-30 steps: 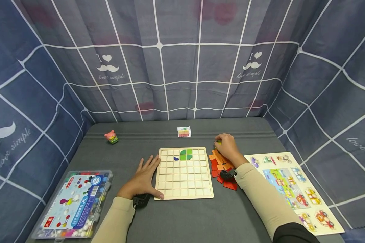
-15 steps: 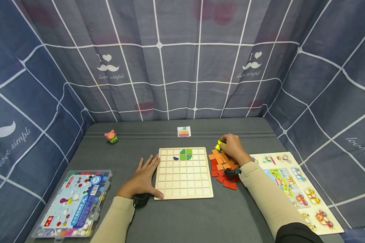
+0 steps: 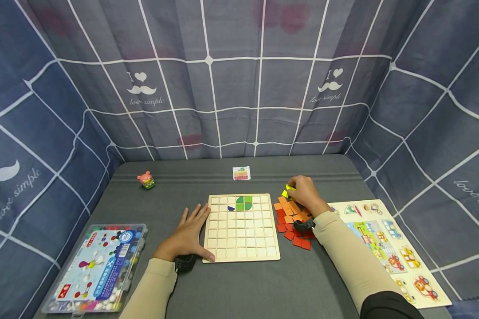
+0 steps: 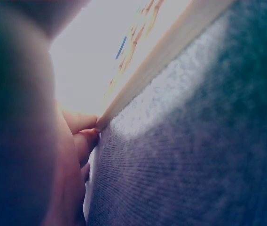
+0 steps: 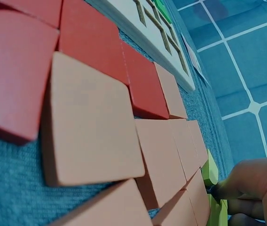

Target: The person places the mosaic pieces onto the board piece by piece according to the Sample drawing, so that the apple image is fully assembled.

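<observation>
My left hand lies along the left side of a wooden grid board, thumb at its near corner and fingers spread by the edge. Green tiles, some with rounded corners, and a dark blue rounded piece sit in cells near the board's far side. My right hand is bent down over small yellow tiles, right of the board. In the right wrist view its fingertips reach between yellow tiles beside a dark spot; I cannot tell whether they pinch a piece.
Orange tiles and red tiles lie piled right of the board. A small pattern card lies beyond it. A picture puzzle board is under the right forearm, a clear plastic case at left, and a pink pig figurine far left.
My right hand has shifted a little to the right over the pile, uncovering more yellow and orange tiles, then stayed nearly still. The left hand and the board have not moved.
</observation>
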Motion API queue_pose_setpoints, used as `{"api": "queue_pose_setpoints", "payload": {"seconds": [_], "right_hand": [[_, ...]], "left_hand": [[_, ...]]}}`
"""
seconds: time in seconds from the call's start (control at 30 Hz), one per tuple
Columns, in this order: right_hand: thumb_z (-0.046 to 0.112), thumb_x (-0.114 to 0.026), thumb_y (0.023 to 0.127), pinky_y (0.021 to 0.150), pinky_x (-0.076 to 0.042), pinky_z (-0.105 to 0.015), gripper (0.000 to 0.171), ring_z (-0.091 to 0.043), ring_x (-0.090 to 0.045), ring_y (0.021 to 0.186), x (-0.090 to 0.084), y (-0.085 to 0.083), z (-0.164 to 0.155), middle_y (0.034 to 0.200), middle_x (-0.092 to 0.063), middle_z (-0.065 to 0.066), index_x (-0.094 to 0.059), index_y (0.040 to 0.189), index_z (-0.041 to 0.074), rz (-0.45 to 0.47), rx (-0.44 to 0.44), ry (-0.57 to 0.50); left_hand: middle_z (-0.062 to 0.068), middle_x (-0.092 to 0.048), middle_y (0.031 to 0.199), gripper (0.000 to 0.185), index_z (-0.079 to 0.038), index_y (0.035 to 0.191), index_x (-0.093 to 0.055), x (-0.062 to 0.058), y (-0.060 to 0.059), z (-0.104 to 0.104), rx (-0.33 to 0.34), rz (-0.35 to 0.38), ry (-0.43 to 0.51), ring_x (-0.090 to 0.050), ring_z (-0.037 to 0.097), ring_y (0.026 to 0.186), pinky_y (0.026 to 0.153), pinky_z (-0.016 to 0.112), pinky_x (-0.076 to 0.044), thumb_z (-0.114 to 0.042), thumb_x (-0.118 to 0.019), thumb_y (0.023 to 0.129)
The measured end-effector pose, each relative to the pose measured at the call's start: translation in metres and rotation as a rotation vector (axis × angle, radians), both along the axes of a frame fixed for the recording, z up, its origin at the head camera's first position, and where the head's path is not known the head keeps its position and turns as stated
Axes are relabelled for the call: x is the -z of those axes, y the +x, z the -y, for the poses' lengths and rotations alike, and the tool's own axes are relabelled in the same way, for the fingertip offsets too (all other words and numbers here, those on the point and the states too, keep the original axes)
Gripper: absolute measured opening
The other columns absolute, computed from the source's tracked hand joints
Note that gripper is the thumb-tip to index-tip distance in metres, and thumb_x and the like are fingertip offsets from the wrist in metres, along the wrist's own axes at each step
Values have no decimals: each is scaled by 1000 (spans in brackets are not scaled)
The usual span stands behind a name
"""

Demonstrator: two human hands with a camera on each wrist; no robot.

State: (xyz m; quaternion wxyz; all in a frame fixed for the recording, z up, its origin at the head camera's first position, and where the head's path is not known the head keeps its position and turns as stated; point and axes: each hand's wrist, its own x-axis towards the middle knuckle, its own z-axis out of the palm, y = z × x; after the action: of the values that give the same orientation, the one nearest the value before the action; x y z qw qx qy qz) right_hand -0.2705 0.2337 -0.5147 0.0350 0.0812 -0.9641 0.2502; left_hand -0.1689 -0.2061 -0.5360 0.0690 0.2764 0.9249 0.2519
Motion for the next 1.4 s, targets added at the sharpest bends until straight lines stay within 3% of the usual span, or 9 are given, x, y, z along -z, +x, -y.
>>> {"api": "queue_pose_setpoints", "payload": {"seconds": [1.4], "right_hand": [[5,-79,93,83,-58,-47,22,-33,-67,97,-7,-2,14,109,-72,-18,-77,113,-4,-11,-44,-50]], "left_hand": [[17,-14,173,162,-2,168,-19,-1,1,0,-3,4,7,-9,41,158,121,65,7,-80,-92,47]]}}
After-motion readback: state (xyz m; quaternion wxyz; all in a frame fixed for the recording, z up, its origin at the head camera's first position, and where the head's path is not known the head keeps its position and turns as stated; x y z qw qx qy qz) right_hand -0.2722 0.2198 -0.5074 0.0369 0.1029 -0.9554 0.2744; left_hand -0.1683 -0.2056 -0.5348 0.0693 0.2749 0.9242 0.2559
